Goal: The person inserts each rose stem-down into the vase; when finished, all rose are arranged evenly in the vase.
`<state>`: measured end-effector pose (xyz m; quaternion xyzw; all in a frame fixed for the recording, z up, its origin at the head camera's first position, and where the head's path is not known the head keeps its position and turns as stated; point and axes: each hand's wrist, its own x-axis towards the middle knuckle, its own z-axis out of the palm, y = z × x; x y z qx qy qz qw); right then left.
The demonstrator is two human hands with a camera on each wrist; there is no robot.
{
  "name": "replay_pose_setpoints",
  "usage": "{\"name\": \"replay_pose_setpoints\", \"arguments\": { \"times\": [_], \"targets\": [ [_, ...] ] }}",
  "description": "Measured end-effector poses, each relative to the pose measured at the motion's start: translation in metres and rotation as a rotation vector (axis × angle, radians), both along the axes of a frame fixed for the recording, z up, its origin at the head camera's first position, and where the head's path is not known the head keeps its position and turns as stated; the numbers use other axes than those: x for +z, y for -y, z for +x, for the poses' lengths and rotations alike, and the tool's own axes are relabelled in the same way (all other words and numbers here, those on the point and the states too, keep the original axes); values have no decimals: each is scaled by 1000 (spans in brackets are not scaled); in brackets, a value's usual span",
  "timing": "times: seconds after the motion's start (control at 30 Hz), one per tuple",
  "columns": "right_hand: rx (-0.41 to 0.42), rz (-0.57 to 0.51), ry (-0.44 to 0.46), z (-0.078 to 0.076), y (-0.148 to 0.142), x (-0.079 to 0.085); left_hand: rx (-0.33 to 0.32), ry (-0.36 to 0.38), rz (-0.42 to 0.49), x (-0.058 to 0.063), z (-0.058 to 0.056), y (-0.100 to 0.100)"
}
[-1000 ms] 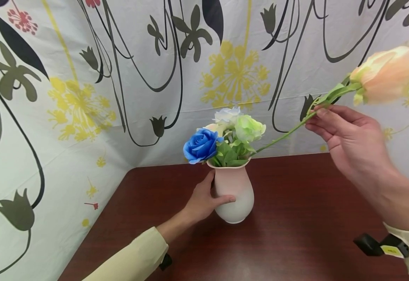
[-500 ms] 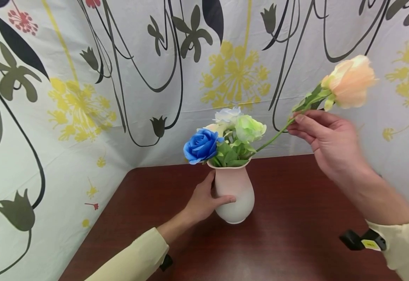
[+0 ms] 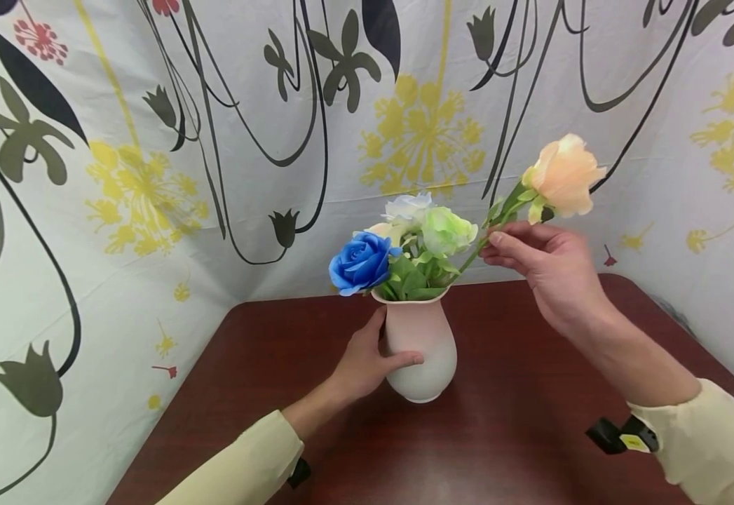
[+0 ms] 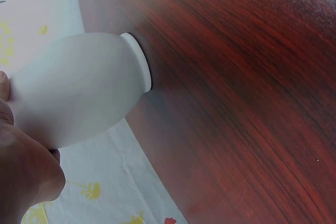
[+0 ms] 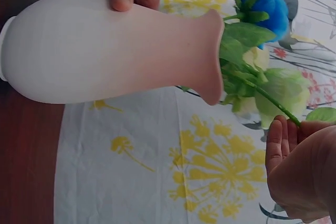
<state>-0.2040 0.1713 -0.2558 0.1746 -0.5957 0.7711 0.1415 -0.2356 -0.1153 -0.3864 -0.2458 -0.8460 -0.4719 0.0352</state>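
A pale pink-and-white vase stands upright on the table. My left hand grips its left side, thumb across the front and the other fingers behind. In the vase are a blue rose, a light green flower, a white flower and a cream one partly hidden. My right hand pinches the green stem of a peach rose just below its bloom. That stem slants down into the vase mouth, and its lower end is hidden inside.
The dark red-brown table extends around the vase. Behind and beside it hangs a white cloth with grey, yellow and red plant prints. A small black device sits at the right cuff.
My right hand has moved left and slightly down with the peach rose, bringing the bloom closer to the vase as more stem slides in. The left hand and vase have stayed put.
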Motion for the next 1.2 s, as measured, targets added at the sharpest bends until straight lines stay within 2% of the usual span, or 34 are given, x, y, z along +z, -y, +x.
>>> {"name": "replay_pose_setpoints", "arguments": {
  "times": [0.13, 0.4, 0.83, 1.2],
  "targets": [
    [-17, 64, 13, -1, 4, -6, -1, -2, 2, 0, 0, 0],
    [-31, 90, 13, -3, 7, -10, -13, -36, 10, -2, -1, 0],
    [-61, 143, 6, -1, 11, -7, -16, -32, 10, -3, -2, 0],
    [-66, 130, -23, -2, 12, 0, -13, -26, 5, -2, -1, 0]
  ]
}}
